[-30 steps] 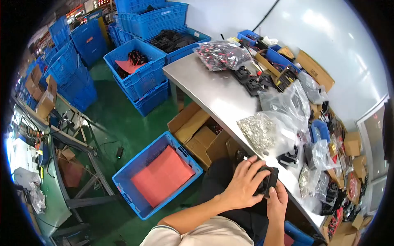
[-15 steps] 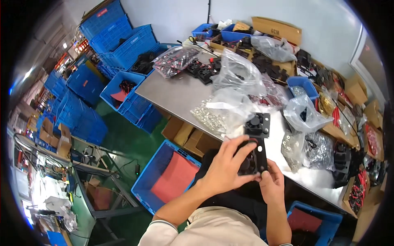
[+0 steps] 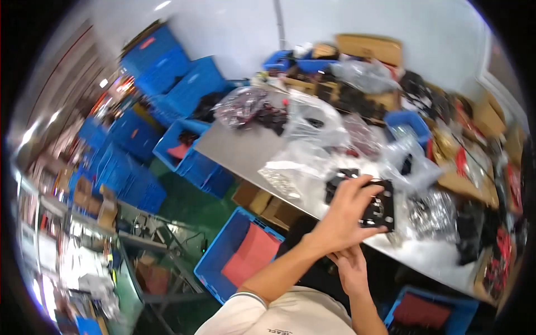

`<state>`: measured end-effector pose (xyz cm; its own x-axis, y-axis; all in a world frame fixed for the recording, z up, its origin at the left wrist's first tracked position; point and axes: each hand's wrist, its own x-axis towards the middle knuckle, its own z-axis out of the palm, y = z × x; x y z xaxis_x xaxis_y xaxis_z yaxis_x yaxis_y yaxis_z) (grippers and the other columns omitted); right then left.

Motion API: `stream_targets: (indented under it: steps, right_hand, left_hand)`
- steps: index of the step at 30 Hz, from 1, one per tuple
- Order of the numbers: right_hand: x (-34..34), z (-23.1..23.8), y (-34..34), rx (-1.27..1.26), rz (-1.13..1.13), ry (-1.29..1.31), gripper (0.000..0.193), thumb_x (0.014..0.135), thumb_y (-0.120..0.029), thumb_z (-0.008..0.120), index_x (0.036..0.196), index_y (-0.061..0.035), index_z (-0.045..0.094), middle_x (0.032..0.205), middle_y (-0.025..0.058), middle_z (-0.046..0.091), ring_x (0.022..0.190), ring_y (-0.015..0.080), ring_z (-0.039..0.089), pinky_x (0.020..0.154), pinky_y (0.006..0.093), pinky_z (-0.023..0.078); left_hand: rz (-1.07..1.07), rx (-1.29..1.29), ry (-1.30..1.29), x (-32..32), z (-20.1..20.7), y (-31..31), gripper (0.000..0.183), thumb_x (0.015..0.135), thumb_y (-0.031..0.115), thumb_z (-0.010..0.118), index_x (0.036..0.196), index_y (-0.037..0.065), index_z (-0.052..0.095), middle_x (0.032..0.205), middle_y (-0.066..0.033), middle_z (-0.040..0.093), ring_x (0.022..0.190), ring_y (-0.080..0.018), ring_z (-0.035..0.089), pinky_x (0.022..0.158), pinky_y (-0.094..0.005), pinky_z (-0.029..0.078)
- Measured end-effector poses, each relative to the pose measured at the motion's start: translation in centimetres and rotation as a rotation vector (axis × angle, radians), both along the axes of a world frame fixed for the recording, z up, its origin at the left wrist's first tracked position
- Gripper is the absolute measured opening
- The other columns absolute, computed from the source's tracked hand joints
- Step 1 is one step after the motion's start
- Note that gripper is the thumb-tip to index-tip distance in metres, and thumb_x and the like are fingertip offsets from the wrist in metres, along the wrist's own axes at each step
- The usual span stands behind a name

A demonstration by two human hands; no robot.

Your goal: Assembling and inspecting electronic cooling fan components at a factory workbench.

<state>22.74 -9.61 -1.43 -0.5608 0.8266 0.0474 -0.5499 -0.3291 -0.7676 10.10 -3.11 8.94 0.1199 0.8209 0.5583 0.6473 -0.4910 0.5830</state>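
Observation:
My left hand (image 3: 346, 220) is closed around a flat black bracket with a round fan-like part (image 3: 380, 205), raised over the table's near edge. The thumb lies along its lower side and the fingers reach over the top. Just below, my right hand (image 3: 352, 271) is apart from the bracket. Its fingers are blurred and partly behind my left hand, so I cannot see whether they hold anything. Another black square fan-like part (image 3: 335, 187) lies on the metal table (image 3: 231, 149), beyond my left hand. A clear bag of small pale metal pieces (image 3: 282, 181) lies to its left.
Clear plastic bags (image 3: 315, 120) and a small blue bin (image 3: 407, 124) crowd the table. Cardboard boxes of parts (image 3: 466, 181) line the right side. Blue crates with red sheets stand on the floor at the left (image 3: 215, 273) and lower right (image 3: 432, 312). Stacked blue crates (image 3: 167, 70) rise behind.
The bracket has moved right and up in my left hand. My right hand has let go of its lower end and dropped down and left. The view has shifted and blurred.

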Motion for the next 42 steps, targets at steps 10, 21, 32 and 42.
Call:
stream_targets:
  steps: [10,21,32,42]
  right_hand:
    - [-4.8,-3.2,-2.3,-0.244,0.297,0.161,0.052,0.096,-0.029,0.061,0.137,-0.003,0.045,0.129,0.0073,0.056,0.119,0.0198,0.053,0.1,0.0366,0.043]
    - [-1.7,3.9,0.0,-0.111,0.766,-0.254,0.063,0.093,-0.048,0.058,0.137,-0.0039,0.046,0.121,0.0125,0.062,0.105,0.0248,0.062,0.093,0.0387,0.049]
    - [21.0,10.4,16.9,0.921,-0.857,-1.553,0.022,0.083,-0.005,0.067,0.104,-0.0003,0.065,0.098,0.0155,0.064,0.09,0.0324,0.062,0.079,0.0361,0.05]
    - [11.2,4.8,16.8,0.995,-0.411,-1.94,0.013,0.08,-0.009,0.061,0.092,-0.0051,0.064,0.094,0.0142,0.058,0.093,0.035,0.059,0.077,0.0461,0.05]
  left_hand:
    - [0.105,0.346,-0.262,-2.3,7.7,7.6,0.071,0.063,0.027,0.089,0.121,0.004,0.054,0.123,-0.0187,0.051,0.118,-0.0354,0.05,0.102,-0.0408,0.04]
    - [0.012,0.112,-0.359,-5.5,9.3,9.2,0.067,0.076,0.015,0.076,0.135,-0.001,0.048,0.134,-0.0136,0.052,0.122,-0.0226,0.05,0.105,-0.0346,0.037]
    - [0.018,-0.199,-0.011,-4.9,-0.6,-0.9,0.069,0.059,0.008,0.077,0.124,0.003,0.053,0.134,-0.0154,0.046,0.126,-0.0319,0.044,0.11,-0.0393,0.03]
    - [0.064,-0.259,-0.116,-6.1,-3.4,-3.2,0.07,0.058,0.01,0.083,0.122,0.004,0.054,0.131,-0.0147,0.048,0.122,-0.0323,0.048,0.104,-0.0397,0.036]
